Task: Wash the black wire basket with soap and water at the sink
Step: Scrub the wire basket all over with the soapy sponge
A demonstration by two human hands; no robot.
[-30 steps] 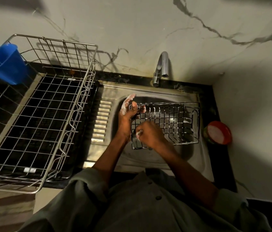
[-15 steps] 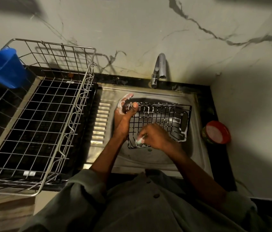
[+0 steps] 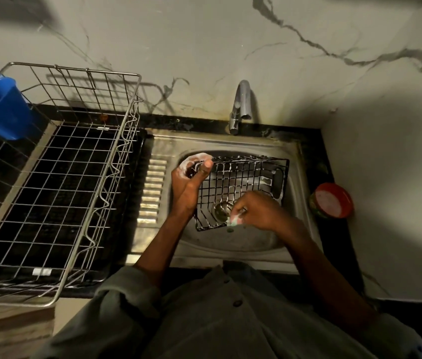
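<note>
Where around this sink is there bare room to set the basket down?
Free: the ribbed drainboard between steel rack and sink bowl. Crowded: the bowl, filled by black wire basket and both hands; right counter holds a red-lidded tub.

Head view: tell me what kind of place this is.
Most likely a home kitchen's washing corner: a stainless steel sink with a chrome tap, set in a black stone counter, beside a large silver wire dish rack.

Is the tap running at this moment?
Off, as far as can be seen: no stream falls from the tap spout into the sink, and the black wire basket carries white suds not yet rinsed.
</note>
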